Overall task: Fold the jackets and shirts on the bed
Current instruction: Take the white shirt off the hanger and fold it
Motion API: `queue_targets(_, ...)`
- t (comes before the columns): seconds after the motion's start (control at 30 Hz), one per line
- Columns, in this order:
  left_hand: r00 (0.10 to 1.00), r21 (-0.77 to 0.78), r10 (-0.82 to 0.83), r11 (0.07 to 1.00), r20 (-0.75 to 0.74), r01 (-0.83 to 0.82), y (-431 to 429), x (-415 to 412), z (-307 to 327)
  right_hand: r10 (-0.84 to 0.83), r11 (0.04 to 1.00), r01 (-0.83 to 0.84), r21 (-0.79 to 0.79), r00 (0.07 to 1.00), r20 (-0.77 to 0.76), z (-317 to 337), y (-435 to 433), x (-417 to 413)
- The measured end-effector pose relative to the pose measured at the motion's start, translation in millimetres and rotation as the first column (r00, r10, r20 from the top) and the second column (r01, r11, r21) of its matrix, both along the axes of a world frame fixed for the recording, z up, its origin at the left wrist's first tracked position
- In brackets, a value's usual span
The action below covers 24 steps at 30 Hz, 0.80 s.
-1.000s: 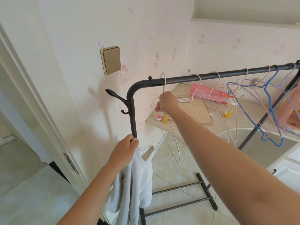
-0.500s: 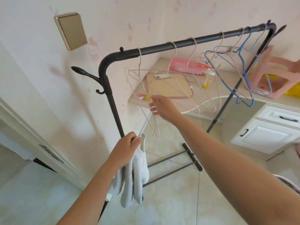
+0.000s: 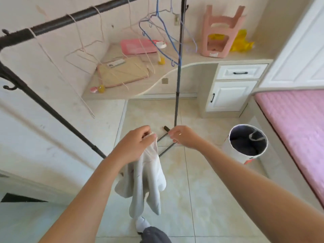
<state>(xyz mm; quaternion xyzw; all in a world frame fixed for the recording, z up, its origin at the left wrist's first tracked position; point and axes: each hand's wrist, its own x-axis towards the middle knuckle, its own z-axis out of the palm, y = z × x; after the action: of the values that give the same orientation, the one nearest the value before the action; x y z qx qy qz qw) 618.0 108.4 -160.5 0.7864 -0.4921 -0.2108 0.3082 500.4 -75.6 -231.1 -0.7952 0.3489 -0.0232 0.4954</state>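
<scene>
A white garment [image 3: 147, 181] is hanging bunched over the tiled floor [image 3: 201, 190], its loose ends dangling just above the person's white-socked foot [image 3: 142, 223]. The left hand [image 3: 136, 144] is gripping the garment's top edge, fingers curled tightly round the fabric. The right hand [image 3: 182, 137] is hovering just beside it, not touching the cloth; its fingers are lying loosely curled and seem to be holding nothing, though motion blur is making this hard to confirm. Behind both hands the black clothes rack [image 3: 70, 18] is standing with its rail running across the upper left, and a pale wire hanger [image 3: 82, 50] and a blue hanger [image 3: 163, 41] are dangling from it with no clothes on them. Beyond the rack a cream desk [image 3: 192, 60] is carrying a beige mat [image 3: 122, 72], a pink case [image 3: 138, 46] and an upturned pink stool [image 3: 220, 32]. To the right of the hands a round fabric basket [image 3: 245, 158] is sitting on the floor, near the bed [image 3: 294, 128], whose pink mattress is lying well apart from the garment.
</scene>
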Motion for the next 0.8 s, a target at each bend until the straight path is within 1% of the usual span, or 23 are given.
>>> queue_targets(0.03,0.999,0.004,-0.048,0.999,0.000,0.048,-13,-29,2,-0.047,0.999,0.047,0.004,0.999,0.002,-9,-8,-39)
queue_targets(0.07,0.998,-0.015,-0.058,0.998,0.004,0.059,-16,-37,7,-0.061,0.998,0.061,0.000,0.998,0.005,-16,-12,-50)
queue_targets(0.13,0.991,-0.027,-0.135,0.991,-0.001,0.135,-35,-77,11,-0.128,0.992,0.128,-0.018,0.992,-0.017,-32,-23,-105)
queue_targets(0.2,0.980,-0.043,-0.200,0.979,0.003,0.200,-50,-108,17,-0.160,0.987,0.160,-0.015,0.986,-0.044,-43,-33,-152)
queue_targets(0.27,0.960,-0.058,-0.278,0.959,0.010,0.278,-69,-140,22,-0.202,0.979,0.204,0.017,0.978,-0.058,-45,-44,-201)
queue_targets(0.33,0.945,-0.085,-0.326,0.942,0.006,0.325,-82,-159,28,-0.248,0.967,0.250,0.043,0.968,-0.049,-45,-52,-234)
queue_targets(0.4,0.914,-0.106,-0.405,0.910,-0.008,0.402,-102,-181,33,-0.274,0.962,0.274,-0.009,0.961,-0.044,-43,-59,-270)
queue_targets(0.5,0.864,-0.149,-0.502,0.857,-0.031,0.493,-138,-213,40,-0.281,0.956,0.270,-0.112,0.954,-0.100,-35,-66,-318)
queue_targets(0.57,0.832,-0.185,-0.553,0.822,-0.036,0.538,-167,-233,42,-0.314,0.946,0.301,-0.116,0.943,-0.112,-34,-75,-352)
queue_targets(0.63,0.812,-0.196,-0.583,0.801,-0.040,0.565,-196,-247,42,-0.373,0.928,0.366,-0.077,0.918,-0.135,-33,-85,-381)
queue_targets(0.7,0.781,-0.192,-0.620,0.778,-0.074,0.599,-231,-260,38,-0.477,0.879,0.471,-0.076,0.869,-0.133,-33,-96,-413)
queue_targets(0.8,0.763,-0.154,-0.637,0.769,-0.110,0.620,-275,-267,20,-0.623,0.782,0.596,-0.182,0.761,-0.181,-30,-108,-454)
